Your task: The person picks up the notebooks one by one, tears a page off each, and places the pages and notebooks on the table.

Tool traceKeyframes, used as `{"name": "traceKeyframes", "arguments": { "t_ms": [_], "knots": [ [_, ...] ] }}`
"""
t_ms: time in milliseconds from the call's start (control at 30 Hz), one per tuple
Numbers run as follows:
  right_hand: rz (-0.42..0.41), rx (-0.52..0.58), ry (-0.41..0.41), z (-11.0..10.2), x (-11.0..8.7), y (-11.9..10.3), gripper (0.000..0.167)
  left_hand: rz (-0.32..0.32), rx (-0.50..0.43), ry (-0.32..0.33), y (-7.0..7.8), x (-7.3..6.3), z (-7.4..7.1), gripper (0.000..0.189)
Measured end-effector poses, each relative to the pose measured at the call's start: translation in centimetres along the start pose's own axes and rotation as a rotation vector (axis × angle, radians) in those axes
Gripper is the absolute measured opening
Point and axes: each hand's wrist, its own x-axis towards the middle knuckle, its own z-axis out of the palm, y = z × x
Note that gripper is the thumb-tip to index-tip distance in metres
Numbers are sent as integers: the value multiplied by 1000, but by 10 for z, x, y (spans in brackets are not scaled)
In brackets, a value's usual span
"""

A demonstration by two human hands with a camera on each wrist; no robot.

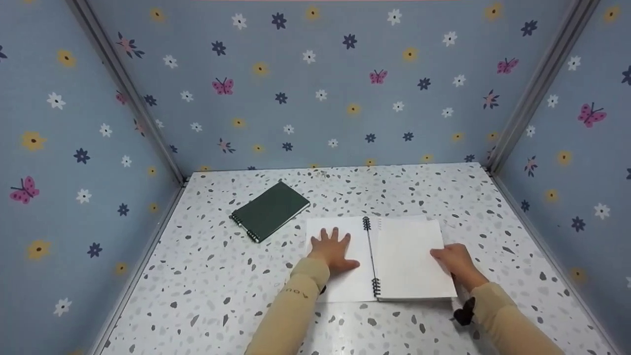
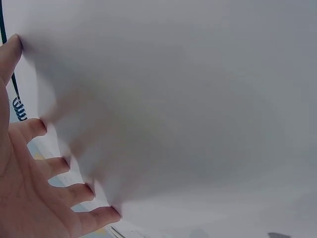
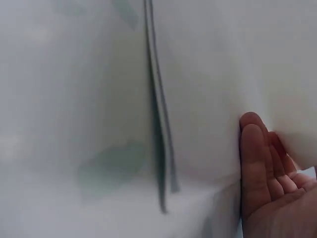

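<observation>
A spiral notebook (image 1: pixel 345 291) lies open on the table, with blank white pages on both sides of its black coil (image 1: pixel 376 287). My left hand (image 1: pixel 331 252) rests flat on the left page, fingers spread and thumb toward the coil. In the left wrist view, the fingertips of that hand (image 2: pixel 44 193) press on white paper. At the right side, my right hand (image 1: pixel 456 261) pinches the outer edge of a white page (image 1: pixel 413 261) between thumb and fingers. The right wrist view shows the page (image 3: pixel 208 94) bending near those fingers (image 3: pixel 255 163).
A closed dark green spiral notebook (image 1: pixel 271 209) lies at an angle behind and left of the open one. The speckled white table (image 1: pixel 197 291) is enclosed by flower-patterned blue panels (image 1: pixel 325 108) at the back and both sides. A dark object (image 1: pixel 464 313) hangs by the right cuff.
</observation>
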Motion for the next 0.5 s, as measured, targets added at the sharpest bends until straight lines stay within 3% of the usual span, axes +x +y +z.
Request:
{"name": "traceKeyframes", "arguments": {
  "t_ms": [100,300,500],
  "knots": [
    [-11,45,-54,-3,-2,2,53,1,-24,9,-2,-2,-1,97],
    [11,29,-170,-3,-14,-3,66,15,-56,32,-1,-8,2,113],
    [-22,-3,-185,-6,-23,4,64,20,-64,22,1,-8,4,118]
  ]
}}
